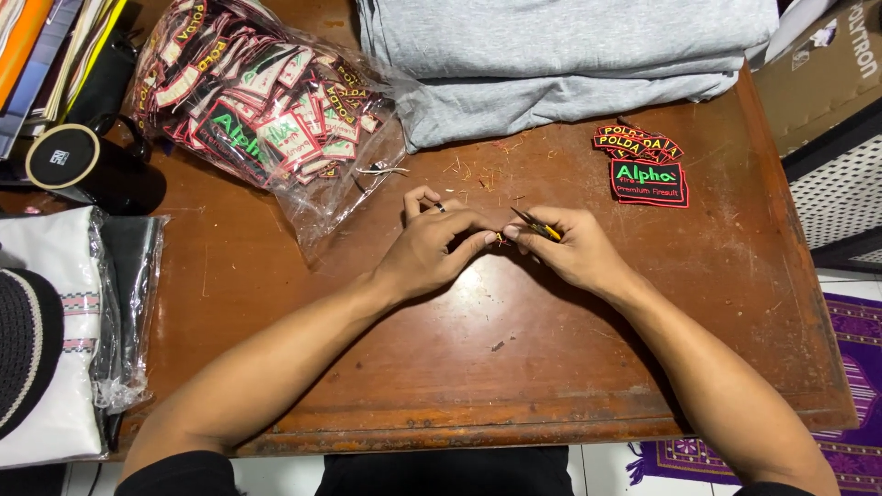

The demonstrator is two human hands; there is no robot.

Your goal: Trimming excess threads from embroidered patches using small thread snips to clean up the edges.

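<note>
Worn brown wooden table (643, 367), frame centre; left hand (432, 243) pinches a small patch (501, 238); right hand (574, 246) grips yellow-handled snips (537, 225); best cut close, blades angled away.

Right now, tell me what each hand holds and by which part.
The right hand grips small yellow-handled snips by the handles. The left hand pinches a tiny red piece at its fingertips; what it is, and by which part, cannot be told.
</note>
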